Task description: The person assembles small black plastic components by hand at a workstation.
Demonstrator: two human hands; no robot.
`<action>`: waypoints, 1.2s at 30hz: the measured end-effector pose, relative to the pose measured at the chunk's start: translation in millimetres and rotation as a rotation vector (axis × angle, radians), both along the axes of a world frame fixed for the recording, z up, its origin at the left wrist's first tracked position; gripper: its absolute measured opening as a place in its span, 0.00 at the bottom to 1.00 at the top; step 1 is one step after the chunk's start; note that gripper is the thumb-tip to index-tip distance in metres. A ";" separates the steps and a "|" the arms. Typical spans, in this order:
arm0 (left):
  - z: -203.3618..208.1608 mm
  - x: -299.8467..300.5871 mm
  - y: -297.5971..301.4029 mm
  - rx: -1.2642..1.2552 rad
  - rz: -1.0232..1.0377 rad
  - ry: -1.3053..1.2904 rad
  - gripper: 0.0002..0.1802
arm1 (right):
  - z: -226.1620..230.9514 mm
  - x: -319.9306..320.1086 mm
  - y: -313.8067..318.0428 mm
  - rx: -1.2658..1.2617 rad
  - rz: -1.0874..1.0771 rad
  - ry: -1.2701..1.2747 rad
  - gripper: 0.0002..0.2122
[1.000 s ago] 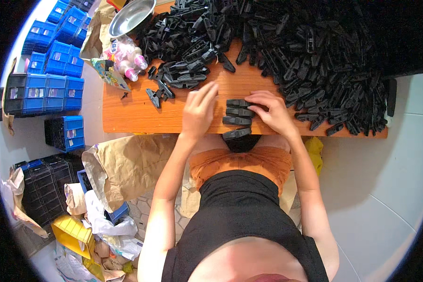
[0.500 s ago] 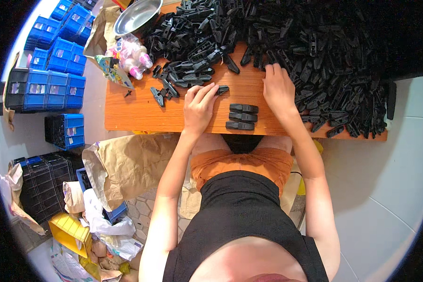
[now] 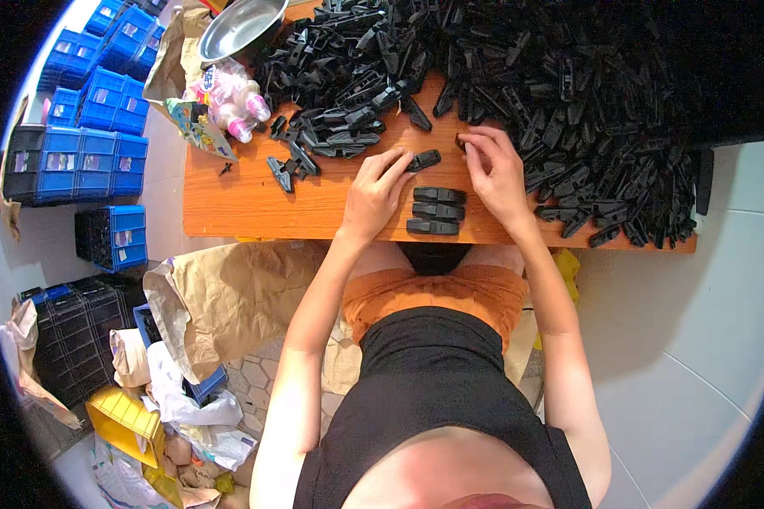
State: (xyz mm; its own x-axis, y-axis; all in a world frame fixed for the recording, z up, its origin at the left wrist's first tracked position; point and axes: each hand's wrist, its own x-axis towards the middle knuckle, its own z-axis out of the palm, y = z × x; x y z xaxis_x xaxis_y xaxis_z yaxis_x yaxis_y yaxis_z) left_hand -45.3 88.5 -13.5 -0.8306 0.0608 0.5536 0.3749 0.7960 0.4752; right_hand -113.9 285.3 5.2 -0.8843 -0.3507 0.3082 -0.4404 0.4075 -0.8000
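My left hand (image 3: 373, 195) pinches one end of a black plastic clip-like part (image 3: 425, 159) just above the wooden tabletop (image 3: 255, 199). To its right, my right hand (image 3: 495, 174) is closed at the fingertips on a small dark piece (image 3: 461, 142), too small to name. Between my wrists, three similar black parts (image 3: 435, 211) lie side by side in a short column near the table's front edge. Beyond both hands spreads a large heap of black plastic parts (image 3: 560, 110). A few loose black pieces (image 3: 282, 172) lie left of my left hand.
At the table's back left are a metal bowl (image 3: 239, 32), a bag of pink-and-white bottles (image 3: 233, 106) and a paper bag (image 3: 168, 81). Blue crates (image 3: 115, 161) stack along the left. Brown paper (image 3: 229, 297) hangs below the table edge; a yellow bin (image 3: 126, 422) sits lower left.
My right hand has come away from the heap, toward my left hand, with a small dark piece at its fingertips. My left hand has shifted slightly right, and its part shows more.
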 end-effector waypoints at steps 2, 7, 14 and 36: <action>-0.2 1.1 -0.8 0.027 0.003 -0.044 0.17 | -1.9 2.9 -3.3 -0.226 -0.015 -0.214 0.10; 2.0 -1.6 -5.2 0.068 -0.025 -0.070 0.18 | 3.3 6.5 -12.4 -0.332 0.122 -0.429 0.10; -1.3 -2.8 -8.3 0.150 -0.002 -0.071 0.18 | -1.1 1.0 -6.1 0.005 0.152 -0.107 0.11; 8.8 19.7 -10.4 0.034 0.103 0.015 0.16 | -9.1 -2.3 0.2 -0.080 0.296 -0.227 0.11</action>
